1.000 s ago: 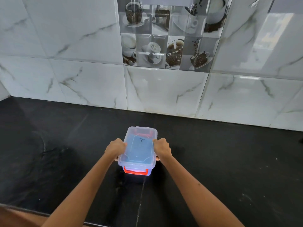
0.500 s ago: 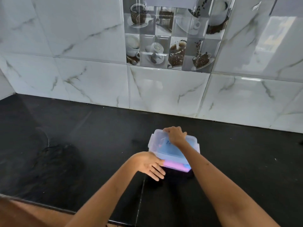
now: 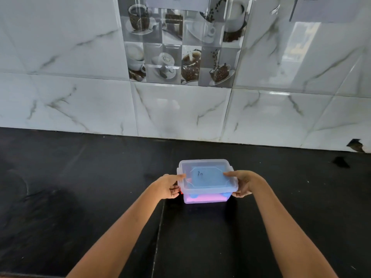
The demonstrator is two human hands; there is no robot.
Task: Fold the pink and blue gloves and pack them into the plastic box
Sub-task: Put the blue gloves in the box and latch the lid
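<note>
A clear plastic box with its lid on stands on the black counter, its long side toward me. Pink glove fabric shows through the front wall, and blue fabric shows through the lid. My left hand grips the box's left end, where a red latch peeks out. My right hand grips the right end, thumb on the lid's edge.
The black counter runs back to a white marble-tiled wall with a panel of coffee-cup tiles. A seam in the counter runs toward me below the box. A chipped spot marks the wall's base at far right.
The box has been turned a quarter turn, from end-on to long side facing me. My hands went from its long sides, through a one-handed turn, to gripping both short ends.
</note>
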